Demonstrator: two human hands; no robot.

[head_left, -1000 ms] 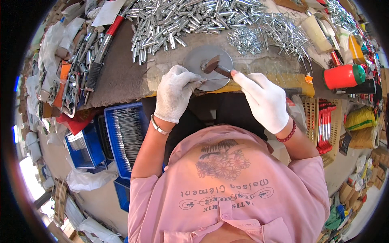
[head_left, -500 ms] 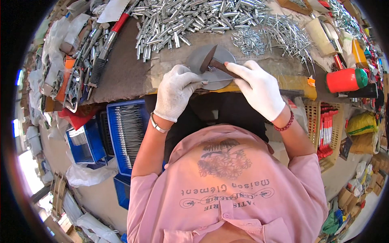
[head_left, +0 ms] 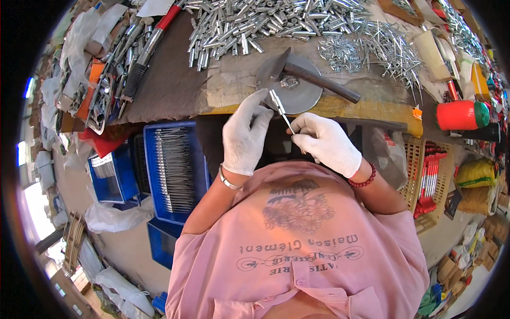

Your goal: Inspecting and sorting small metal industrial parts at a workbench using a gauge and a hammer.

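Both my hands wear white gloves and are just in front of the bench edge. My right hand (head_left: pixel 326 142) pinches the thin end of a slim metal rod with a thicker silvery sleeve (head_left: pixel 277 102) at its upper end. Beside that sleeve, my left hand (head_left: pixel 245 133) has its index finger and thumb apart, holding nothing I can make out. Beyond them a hammer (head_left: pixel 321 82) rests across a round grey metal disc (head_left: pixel 311 103), its handle pointing right. Farther back are a heap of silvery metal sleeves (head_left: pixel 265 24), a pile of small metal pins (head_left: pixel 340 55) and thin metal rods (head_left: pixel 390 48).
On the bench's left lie assorted tools, including a red-and-black handled one (head_left: pixel 143 58). A red jar with a green lid (head_left: pixel 462 115) lies at right. Below left is a blue bin (head_left: pixel 150 175) of metal rods; below right, a yellow basket (head_left: pixel 411 165) with red-ended pieces.
My right hand has let go of the hammer, which now lies on the disc, and has taken the rod. Both hands have drawn back toward me; my left fingers have opened.
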